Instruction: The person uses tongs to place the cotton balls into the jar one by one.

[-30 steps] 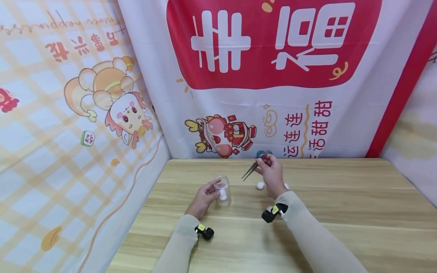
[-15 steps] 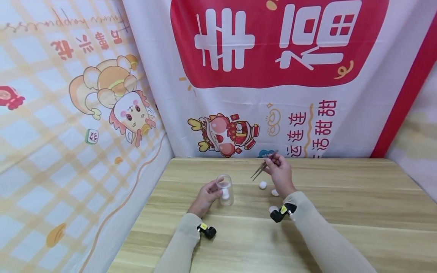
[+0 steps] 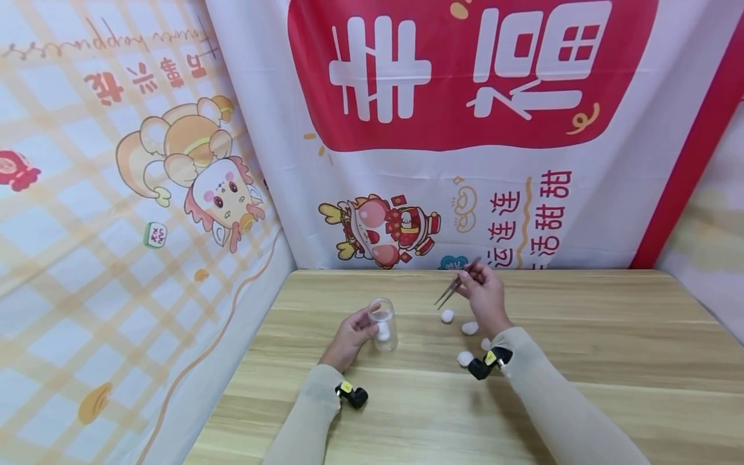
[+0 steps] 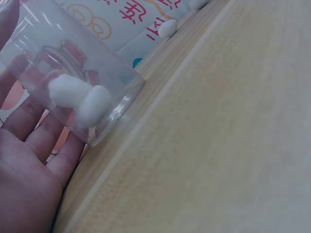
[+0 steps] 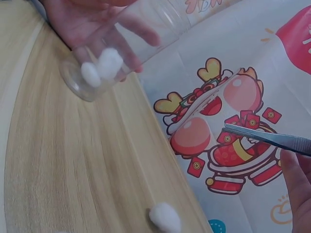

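Observation:
My left hand (image 3: 349, 339) grips a clear open-topped jar (image 3: 384, 323) that stands upright on the table. Two white cotton balls (image 4: 95, 106) lie at the jar's bottom, as the left wrist view shows. Metal tweezers (image 3: 450, 290) are pinched in my right hand (image 3: 485, 298), tips pointing down and left with nothing between them. Just below those tips, a cotton ball (image 3: 447, 316) rests on the wood. In the right wrist view the tweezers (image 5: 262, 137) appear at the right edge, apart from the nearest loose cotton ball (image 5: 165, 217).
More loose cotton balls (image 3: 469, 328) lie under and beside the right wrist, one of them (image 3: 465, 358) close to the wrist camera (image 3: 488, 363). The wooden table (image 3: 581, 361) meets a printed cloth backdrop (image 3: 401, 174) at its far edge.
My right hand with the tweezers has shifted right, uncovering cotton balls that were hidden behind it. The left hand keeps its grip on the jar; the head view has turned slightly.

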